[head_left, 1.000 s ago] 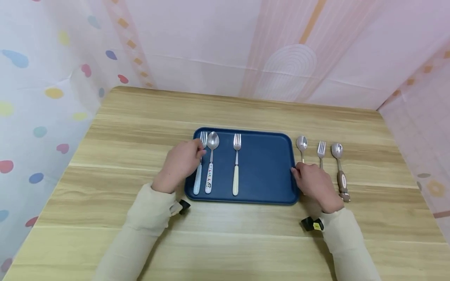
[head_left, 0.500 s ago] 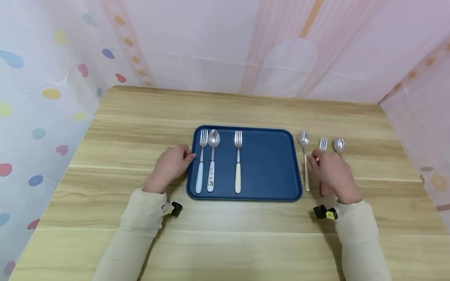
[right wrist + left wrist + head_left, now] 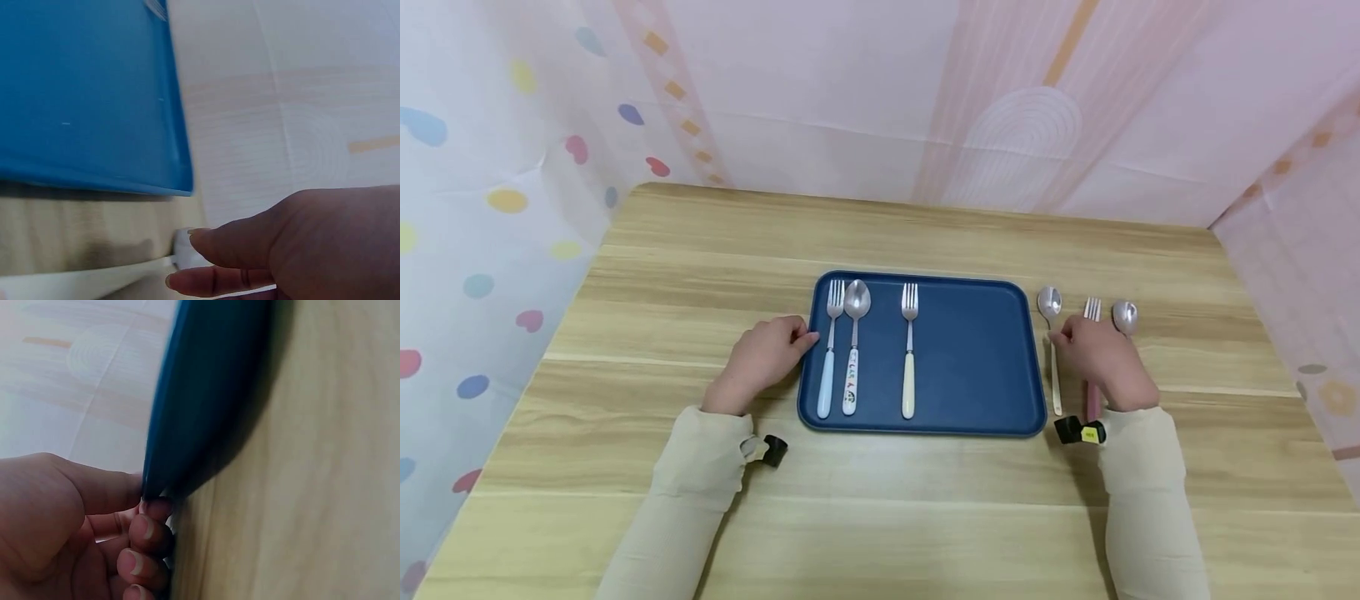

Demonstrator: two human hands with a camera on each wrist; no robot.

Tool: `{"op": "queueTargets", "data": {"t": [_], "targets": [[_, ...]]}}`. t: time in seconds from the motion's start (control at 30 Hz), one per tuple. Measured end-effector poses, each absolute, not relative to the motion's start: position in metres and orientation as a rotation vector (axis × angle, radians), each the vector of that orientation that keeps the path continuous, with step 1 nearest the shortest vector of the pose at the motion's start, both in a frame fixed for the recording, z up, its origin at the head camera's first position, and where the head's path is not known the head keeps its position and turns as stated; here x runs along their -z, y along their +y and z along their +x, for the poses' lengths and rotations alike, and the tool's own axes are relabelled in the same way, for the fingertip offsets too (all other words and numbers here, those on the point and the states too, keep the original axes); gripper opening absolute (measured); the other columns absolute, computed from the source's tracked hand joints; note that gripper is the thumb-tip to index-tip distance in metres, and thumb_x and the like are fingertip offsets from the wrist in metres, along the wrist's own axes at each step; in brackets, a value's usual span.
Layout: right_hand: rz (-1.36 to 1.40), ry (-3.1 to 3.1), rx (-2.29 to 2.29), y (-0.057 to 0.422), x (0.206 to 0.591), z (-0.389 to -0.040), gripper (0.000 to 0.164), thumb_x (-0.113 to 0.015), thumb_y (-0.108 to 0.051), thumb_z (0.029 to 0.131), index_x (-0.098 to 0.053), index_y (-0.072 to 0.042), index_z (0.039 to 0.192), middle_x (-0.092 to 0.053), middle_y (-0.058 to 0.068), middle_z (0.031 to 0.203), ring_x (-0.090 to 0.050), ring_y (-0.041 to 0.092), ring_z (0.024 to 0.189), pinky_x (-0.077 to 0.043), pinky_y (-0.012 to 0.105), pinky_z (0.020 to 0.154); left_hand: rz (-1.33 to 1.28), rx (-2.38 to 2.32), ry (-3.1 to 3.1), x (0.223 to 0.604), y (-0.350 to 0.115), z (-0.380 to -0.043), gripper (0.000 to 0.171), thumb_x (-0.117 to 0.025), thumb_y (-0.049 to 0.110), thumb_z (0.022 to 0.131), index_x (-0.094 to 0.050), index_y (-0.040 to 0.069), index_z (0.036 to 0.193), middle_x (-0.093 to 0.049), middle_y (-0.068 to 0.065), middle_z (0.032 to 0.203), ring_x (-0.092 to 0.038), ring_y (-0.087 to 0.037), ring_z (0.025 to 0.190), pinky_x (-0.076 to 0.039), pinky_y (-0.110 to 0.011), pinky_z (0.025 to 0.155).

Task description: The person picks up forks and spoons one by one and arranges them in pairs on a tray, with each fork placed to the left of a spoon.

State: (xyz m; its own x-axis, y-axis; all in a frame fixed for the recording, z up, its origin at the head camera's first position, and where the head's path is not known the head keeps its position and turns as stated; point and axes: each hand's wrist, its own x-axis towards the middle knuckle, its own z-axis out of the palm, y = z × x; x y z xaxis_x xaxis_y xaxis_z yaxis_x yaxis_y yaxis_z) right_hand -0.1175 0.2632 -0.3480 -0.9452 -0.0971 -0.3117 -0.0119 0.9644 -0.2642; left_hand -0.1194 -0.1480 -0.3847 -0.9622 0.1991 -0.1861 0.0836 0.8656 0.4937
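Observation:
My left hand [image 3: 766, 354] pinches the left rim of a dark blue tray [image 3: 970, 358], thumb on top and fingers below, as the left wrist view shows. On the tray lie a fork with a light blue handle [image 3: 826, 385], a spoon with a patterned white handle [image 3: 850, 383] and a fork with a cream handle [image 3: 908, 387]. Right of the tray, the thumb and forefinger of my right hand [image 3: 1105, 358] are at the neck of a slim spoon [image 3: 1049, 302], with a gap between their tips. That spoon's pale handle [image 3: 75, 281] shows in the right wrist view.
Beneath and beside my right hand are a fork with a pinkish handle [image 3: 1092, 404] and another spoon [image 3: 1124, 315], its handle hidden. The wooden table [image 3: 880, 508] ends at a patterned cloth [image 3: 850, 100] behind and at both sides.
My left hand has left the blue-handled fork and gone to the tray's left rim. My right hand has let go of the tray's right rim and moved right to the slim spoon.

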Motion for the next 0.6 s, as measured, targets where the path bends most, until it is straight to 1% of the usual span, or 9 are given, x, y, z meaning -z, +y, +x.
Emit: {"op": "queueTargets", "data": {"t": [0.1,0.17,0.23,0.37,0.43,0.5,0.6], "targets": [[-0.095,2.810,0.362,0.260,0.352,-0.118,0.029,-0.045,-0.028,0.096,-0.060,-0.005,0.086,-0.055,0.009,0.073,-0.052,0.023,0.066,-0.040,0.038,0.061,0.205,-0.724,2.812,0.384,-0.150,-0.119,0.026,-0.049,0.027,0.095,-0.055,0.008,0.079,-0.048,-0.003,0.059,-0.046,-0.020,0.053,-0.033,-0.030,0.049],[-0.110,2.823,0.359,0.257,0.353,-0.119,0.027,-0.046,-0.026,0.095,-0.058,-0.006,0.081,-0.053,0.009,0.071,-0.052,0.024,0.067,-0.041,0.038,0.061,0.198,-0.727,2.814,0.384,-0.151,-0.119,0.026,-0.049,0.027,0.095,-0.056,0.008,0.079,-0.048,-0.003,0.060,-0.046,-0.020,0.054,-0.033,-0.030,0.049],[-0.128,2.828,0.343,0.256,0.354,-0.122,0.027,-0.044,-0.024,0.095,-0.055,-0.007,0.077,-0.053,0.010,0.071,-0.053,0.026,0.069,-0.042,0.040,0.062,0.191,-0.734,2.814,0.384,-0.153,-0.118,0.026,-0.050,0.028,0.095,-0.056,0.008,0.080,-0.048,-0.003,0.060,-0.046,-0.020,0.054,-0.033,-0.030,0.050],[-0.159,2.823,0.299,0.254,0.360,-0.126,0.028,-0.038,-0.021,0.096,-0.053,-0.006,0.078,-0.058,0.018,0.084,-0.054,0.031,0.077,-0.044,0.045,0.066,0.185,-0.748,2.808,0.385,-0.155,-0.118,0.025,-0.051,0.029,0.094,-0.056,0.009,0.079,-0.048,-0.003,0.059,-0.046,-0.020,0.055,-0.032,-0.030,0.051],[-0.166,2.824,0.291,0.255,0.363,-0.128,0.028,-0.036,-0.020,0.096,-0.053,-0.005,0.078,-0.058,0.020,0.085,-0.054,0.032,0.078,-0.044,0.045,0.067,0.190,-0.748,2.809,0.385,-0.155,-0.118,0.026,-0.051,0.030,0.094,-0.056,0.010,0.078,-0.047,-0.002,0.059,-0.046,-0.020,0.054,-0.031,-0.030,0.051],[-0.168,2.830,0.296,0.257,0.365,-0.129,0.028,-0.035,-0.019,0.095,-0.052,-0.006,0.077,-0.057,0.019,0.081,-0.052,0.031,0.076,-0.042,0.043,0.065,0.196,-0.749,2.811,0.386,-0.155,-0.119,0.026,-0.052,0.030,0.094,-0.055,0.010,0.077,-0.047,-0.002,0.058,-0.045,-0.020,0.054,-0.031,-0.030,0.051],[-0.185,2.855,0.305,0.260,0.370,-0.131,0.026,-0.036,-0.017,0.093,-0.048,-0.007,0.072,-0.051,0.013,0.070,-0.049,0.028,0.070,-0.039,0.038,0.061,0.201,-0.753,2.814,0.388,-0.155,-0.121,0.026,-0.051,0.030,0.094,-0.055,0.010,0.077,-0.047,-0.002,0.058,-0.045,-0.020,0.054,-0.031,-0.030,0.051]]}}
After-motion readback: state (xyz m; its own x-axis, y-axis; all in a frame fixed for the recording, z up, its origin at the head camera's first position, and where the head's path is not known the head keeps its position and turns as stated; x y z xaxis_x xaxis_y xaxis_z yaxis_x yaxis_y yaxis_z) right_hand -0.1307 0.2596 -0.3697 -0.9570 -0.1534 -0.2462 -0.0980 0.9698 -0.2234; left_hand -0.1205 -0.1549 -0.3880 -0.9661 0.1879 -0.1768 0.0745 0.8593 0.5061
